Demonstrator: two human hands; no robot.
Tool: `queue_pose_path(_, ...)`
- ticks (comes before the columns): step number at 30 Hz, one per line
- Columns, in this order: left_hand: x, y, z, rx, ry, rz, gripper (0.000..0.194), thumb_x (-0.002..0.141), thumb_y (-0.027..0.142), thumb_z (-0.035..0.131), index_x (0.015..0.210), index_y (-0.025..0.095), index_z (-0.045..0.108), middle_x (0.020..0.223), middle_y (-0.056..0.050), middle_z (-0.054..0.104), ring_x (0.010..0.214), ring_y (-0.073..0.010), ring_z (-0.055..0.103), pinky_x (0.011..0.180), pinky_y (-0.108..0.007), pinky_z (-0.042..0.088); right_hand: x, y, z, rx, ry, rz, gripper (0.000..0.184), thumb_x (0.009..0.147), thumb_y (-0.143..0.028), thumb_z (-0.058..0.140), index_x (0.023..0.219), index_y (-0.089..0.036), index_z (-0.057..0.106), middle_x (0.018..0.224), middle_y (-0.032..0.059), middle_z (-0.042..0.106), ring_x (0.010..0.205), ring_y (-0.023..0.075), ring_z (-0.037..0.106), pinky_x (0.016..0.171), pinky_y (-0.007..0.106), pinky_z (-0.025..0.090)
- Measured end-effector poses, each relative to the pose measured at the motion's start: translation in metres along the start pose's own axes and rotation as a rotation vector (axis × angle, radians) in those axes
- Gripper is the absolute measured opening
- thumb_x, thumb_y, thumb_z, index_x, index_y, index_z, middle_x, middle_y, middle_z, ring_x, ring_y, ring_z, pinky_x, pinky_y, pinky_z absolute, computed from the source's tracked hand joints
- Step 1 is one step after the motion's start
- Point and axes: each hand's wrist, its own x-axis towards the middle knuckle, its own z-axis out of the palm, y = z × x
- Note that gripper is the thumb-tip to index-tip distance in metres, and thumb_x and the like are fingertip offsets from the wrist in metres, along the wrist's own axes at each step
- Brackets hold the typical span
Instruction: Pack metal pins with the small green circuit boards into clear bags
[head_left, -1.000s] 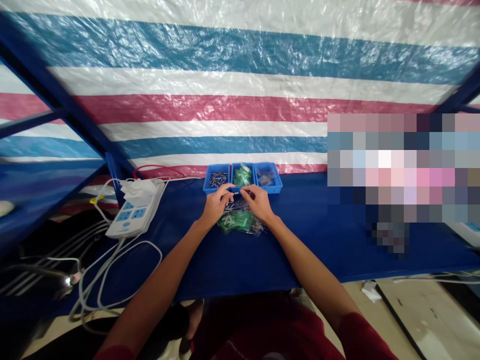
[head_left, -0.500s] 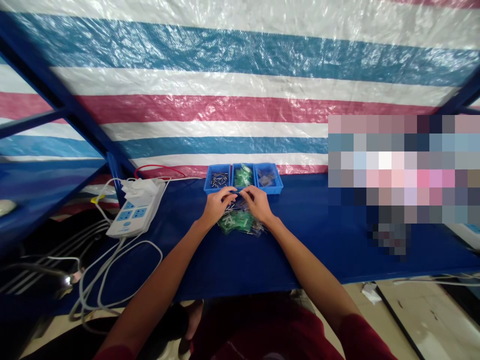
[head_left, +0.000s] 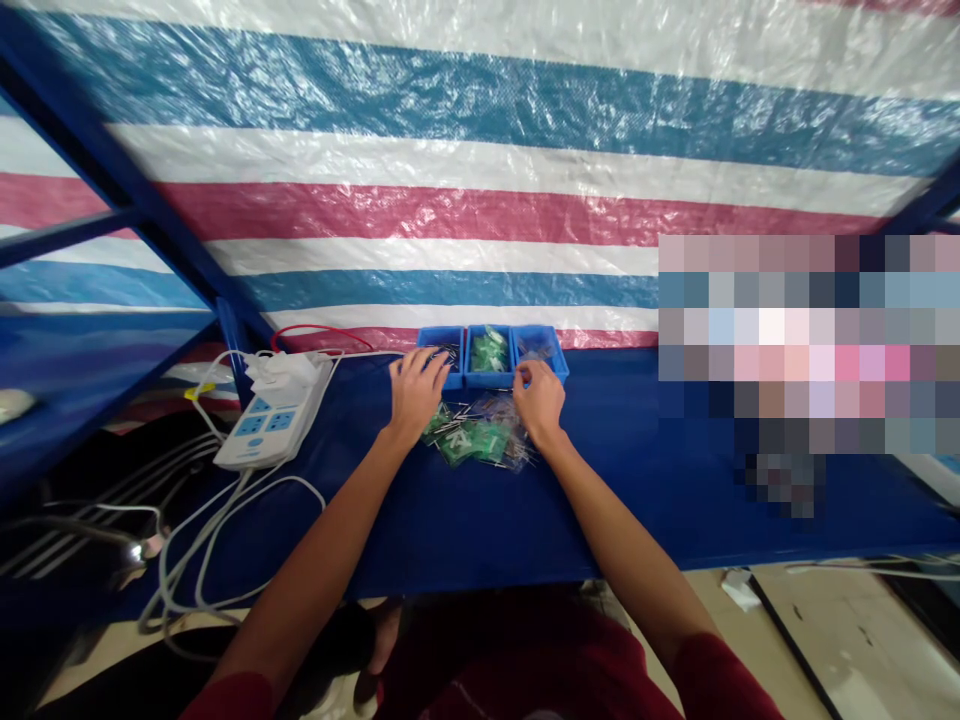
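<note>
My left hand (head_left: 415, 397) reaches over the front of the left blue bin (head_left: 454, 381), its fingers apart and nothing seen in them. Dark and silvery pin-like pieces (head_left: 450, 354) lie in that bin. By the front of the right blue bin (head_left: 561, 372), my right hand (head_left: 540, 402) is closed in a pinch; anything between its fingertips is too small to make out. Between my hands lies a pile of green plastic packets (head_left: 469, 442), clear packets (head_left: 516, 452) and loose thin metal pieces (head_left: 457, 418). The middle blue bin (head_left: 489, 380) holds more green packets, the right one greyish clear packets.
A white power strip (head_left: 274, 415) with plugs and looping white cables (head_left: 217, 540) sits at the left of the blue table (head_left: 465, 540). A striped plastic sheet (head_left: 450, 215) hangs behind. A blurred-out area (head_left: 802, 340) covers the right side.
My hands were together in front of the middle bin and have moved apart. The left went left to its bin and spread its fingers; the right shifted right, still pinched.
</note>
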Motion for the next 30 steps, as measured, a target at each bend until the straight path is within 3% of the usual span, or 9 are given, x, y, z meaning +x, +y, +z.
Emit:
queue_pose_path(4, -0.004, 0.006, 0.005, -0.09, -0.231, 0.251, 0.033, 0.098, 0.029, 0.039, 0.114, 0.021, 0.067, 0.115, -0.01, 0.067, 0.106, -0.0232, 0.057, 0.085, -0.038, 0.039, 0.006, 0.005, -0.006, -0.083, -0.078, 0.111, 0.02, 0.083, -0.016, 0.049, 0.094, -0.019, 0.065, 0.084, 0.0042, 0.069, 0.08, 0.0197, 0.062, 0.068, 0.026, 0.041)
queue_pose_path(8, -0.006, 0.01, 0.007, -0.063, -0.308, 0.334, 0.033, 0.098, 0.025, 0.038, 0.113, 0.02, 0.068, 0.12, -0.009, 0.066, 0.112, -0.025, 0.055, 0.085, -0.039, 0.038, 0.009, 0.007, -0.005, -0.056, -0.135, 0.047, 0.023, 0.083, -0.015, 0.049, 0.099, -0.018, 0.065, 0.083, 0.0038, 0.07, 0.083, 0.0201, 0.064, 0.072, 0.027, 0.043)
queue_pose_path(14, -0.007, 0.009, 0.008, -0.017, -0.328, 0.31, 0.031, 0.097, 0.024, 0.042, 0.112, 0.019, 0.068, 0.123, -0.008, 0.066, 0.115, -0.0266, 0.054, 0.089, -0.042, 0.037, 0.007, 0.004, -0.006, -0.232, -0.234, 0.105, 0.026, 0.084, -0.018, 0.047, 0.094, -0.02, 0.071, 0.088, 0.0088, 0.071, 0.087, 0.024, 0.066, 0.074, 0.029, 0.045)
queue_pose_path(20, -0.007, 0.012, 0.007, -0.05, -0.325, 0.273, 0.03, 0.096, 0.025, 0.044, 0.112, 0.019, 0.068, 0.125, -0.008, 0.065, 0.117, -0.0267, 0.054, 0.091, -0.043, 0.037, 0.005, 0.005, -0.006, -0.388, -0.422, 0.029, 0.033, 0.085, -0.016, 0.046, 0.106, -0.02, 0.071, 0.1, 0.0133, 0.07, 0.097, 0.0271, 0.065, 0.079, 0.033, 0.047)
queue_pose_path(30, -0.01, 0.011, 0.007, -0.083, -0.185, 0.303, 0.027, 0.095, 0.022, 0.045, 0.104, 0.02, 0.07, 0.12, -0.008, 0.067, 0.115, -0.0248, 0.057, 0.09, -0.042, 0.038, 0.005, 0.005, -0.006, -0.495, -0.508, -0.008, 0.028, 0.093, -0.018, 0.04, 0.109, -0.018, 0.062, 0.103, 0.0146, 0.067, 0.097, 0.0264, 0.065, 0.078, 0.033, 0.047)
